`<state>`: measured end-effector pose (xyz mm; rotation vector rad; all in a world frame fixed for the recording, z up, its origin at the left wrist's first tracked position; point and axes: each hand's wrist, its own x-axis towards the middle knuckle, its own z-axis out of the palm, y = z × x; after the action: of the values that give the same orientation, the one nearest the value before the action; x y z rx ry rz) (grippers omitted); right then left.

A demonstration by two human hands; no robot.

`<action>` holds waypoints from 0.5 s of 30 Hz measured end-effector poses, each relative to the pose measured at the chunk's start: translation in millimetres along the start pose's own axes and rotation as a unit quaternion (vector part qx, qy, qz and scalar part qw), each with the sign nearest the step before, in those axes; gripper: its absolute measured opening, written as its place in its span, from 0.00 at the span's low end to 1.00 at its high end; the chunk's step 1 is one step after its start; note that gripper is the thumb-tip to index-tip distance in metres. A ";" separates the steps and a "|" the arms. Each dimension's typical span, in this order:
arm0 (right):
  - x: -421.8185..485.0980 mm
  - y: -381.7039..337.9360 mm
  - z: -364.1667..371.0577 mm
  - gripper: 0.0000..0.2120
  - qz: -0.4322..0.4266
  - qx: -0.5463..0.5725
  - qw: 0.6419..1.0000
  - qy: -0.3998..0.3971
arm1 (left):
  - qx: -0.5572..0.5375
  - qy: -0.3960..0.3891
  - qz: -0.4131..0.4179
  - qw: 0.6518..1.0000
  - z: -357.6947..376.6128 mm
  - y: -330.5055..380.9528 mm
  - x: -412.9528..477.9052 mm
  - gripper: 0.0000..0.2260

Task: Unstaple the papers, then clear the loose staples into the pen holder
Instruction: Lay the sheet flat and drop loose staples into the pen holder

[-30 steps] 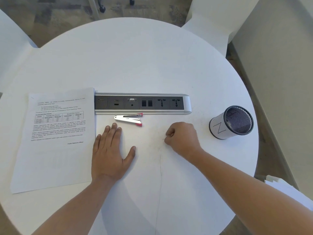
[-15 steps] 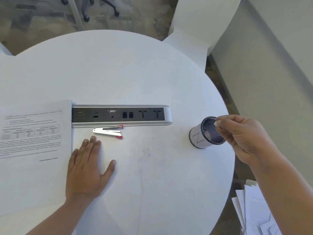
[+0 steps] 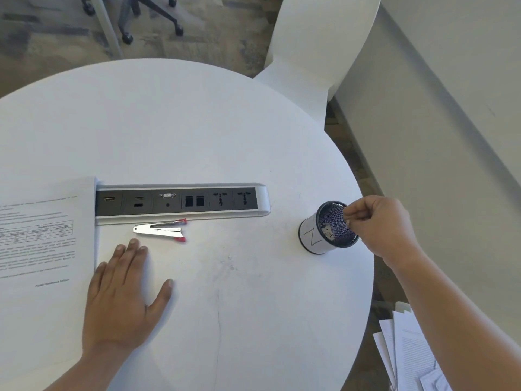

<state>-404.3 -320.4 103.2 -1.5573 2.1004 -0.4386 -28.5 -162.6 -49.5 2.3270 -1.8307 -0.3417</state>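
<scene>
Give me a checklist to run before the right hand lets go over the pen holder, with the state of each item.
1. Right hand over the pen holder's mouth: ok, its pinched fingertips sit at the rim.
2. Staple between those fingertips: cannot tell, too small to see.
3. Pen holder upright and on the table: ok, though it stands near the right edge.
4. Left hand out of the way: ok, it lies flat on the table beside the papers.
5. Staple remover put down: ok, it lies in front of the socket strip.
6. Table free of loose staples: cannot tell.
</scene>
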 end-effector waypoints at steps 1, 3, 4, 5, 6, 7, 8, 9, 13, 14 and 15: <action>-0.4 -0.1 0.7 0.13 -0.003 0.001 1.000 -0.003 | -0.001 0.001 0.000 1.000 0.1 -0.1 0.2 0.37; -1.8 -1.1 1.7 0.11 -0.011 0.004 1.000 -0.002 | -0.001 0.004 0.001 1.000 0.4 0.2 0.1 0.37; -3.4 -2.4 1.7 0.10 -0.019 0.003 1.000 0.002 | -0.001 0.006 0.002 1.000 0.3 0.8 0.1 0.37; -6.2 -4.8 1.3 0.10 -0.029 0.000 1.000 0.008 | -0.003 0.009 0.002 1.000 0.1 1.6 0.2 0.37; -10.8 -8.6 0.0 0.09 -0.040 -0.002 0.999 0.015 | -0.005 0.011 0.003 1.000 -0.3 2.6 0.5 0.37; -17.1 -13.3 -1.0 0.10 -0.051 -0.002 0.999 0.019 | -0.005 0.013 0.003 1.000 -1.0 3.4 0.9 0.37; -24.5 -17.9 -1.1 0.11 -0.058 0.005 0.998 0.016 | -0.003 0.014 0.002 1.000 -1.5 3.8 1.2 0.37; -32.5 -22.4 -0.2 0.12 -0.064 0.017 0.998 0.005 | -0.001 0.013 0.001 1.000 -1.8 4.0 1.7 0.37; -63.6 -31.0 31.9 0.09 -0.048 0.062 0.992 -0.095 | 0.001 0.009 -0.001 1.000 -0.2 2.4 1.2 0.36; -69.1 -29.1 46.4 0.08 -0.050 0.040 0.991 -0.118 | 0.002 0.007 -0.002 1.000 -0.1 2.2 0.9 0.36; -73.0 -24.9 61.8 0.08 -0.051 0.020 0.989 -0.139 | 0.002 0.006 -0.003 1.000 0.2 2.2 0.4 0.36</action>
<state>-333.1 -256.3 78.9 -1.6064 1.7977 -0.2771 -30.6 -163.5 -49.1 2.3326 -1.8196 -0.3249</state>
